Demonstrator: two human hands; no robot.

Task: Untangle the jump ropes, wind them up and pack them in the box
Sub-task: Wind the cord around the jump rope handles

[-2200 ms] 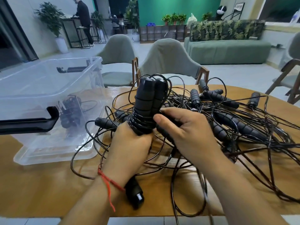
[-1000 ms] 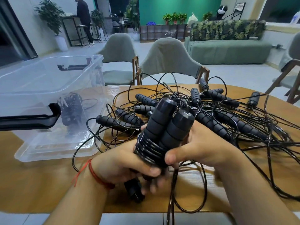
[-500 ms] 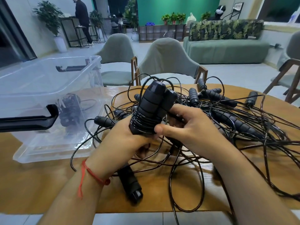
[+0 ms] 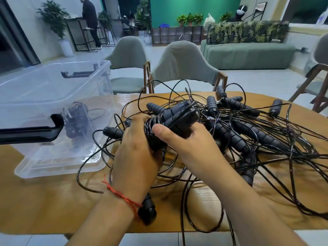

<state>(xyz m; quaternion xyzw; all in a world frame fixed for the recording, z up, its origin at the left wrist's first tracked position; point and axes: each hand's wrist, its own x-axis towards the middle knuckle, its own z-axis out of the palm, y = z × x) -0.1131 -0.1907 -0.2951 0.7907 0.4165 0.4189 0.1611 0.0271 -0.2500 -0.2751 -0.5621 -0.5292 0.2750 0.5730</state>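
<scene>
Mostly, the table [image 4: 44, 201] holds a clear box [image 4: 102, 82] at left and a tangled heap of jump ropes [image 4: 257, 135] at right. Between them, left hand [image 4: 136, 150] and right hand [image 4: 193, 146] curl their fingers round a wound bundle [image 4: 177, 118], handles slanting up-right, away.

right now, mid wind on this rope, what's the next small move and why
Probably another turn: the left hand grips the coil on the paired handles, the right hand holds them, and loose cord hangs below, so it isn't ready for the box.
</scene>
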